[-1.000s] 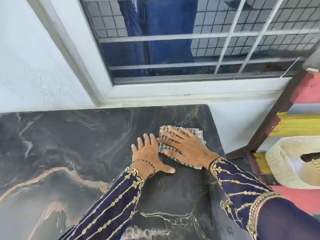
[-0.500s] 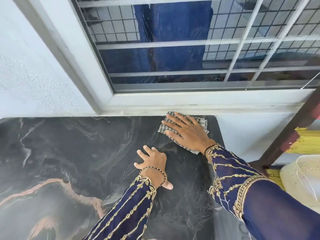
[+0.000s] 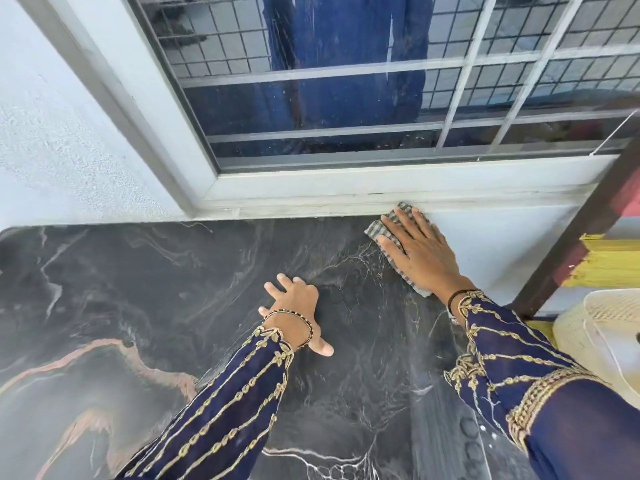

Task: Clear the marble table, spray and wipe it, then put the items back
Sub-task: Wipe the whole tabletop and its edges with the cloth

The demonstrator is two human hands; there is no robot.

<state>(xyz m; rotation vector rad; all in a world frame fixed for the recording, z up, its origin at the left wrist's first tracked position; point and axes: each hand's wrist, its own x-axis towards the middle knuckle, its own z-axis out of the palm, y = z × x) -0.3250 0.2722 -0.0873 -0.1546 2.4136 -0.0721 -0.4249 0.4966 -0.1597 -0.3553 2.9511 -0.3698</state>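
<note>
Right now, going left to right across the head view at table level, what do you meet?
Bare marble table → left hand flat on it → right hand pressing the checked cloth at the far corner → dark brown post → cream woven basket.

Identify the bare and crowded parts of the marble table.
Bare: the table left of the left hand, and the near part between the sleeves. Crowded: the far right corner, where the right hand presses the cloth.

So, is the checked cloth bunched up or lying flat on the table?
Flat. The cloth lies spread on the marble table, pressed under the right hand, fingers straight, at the far corner.
</note>
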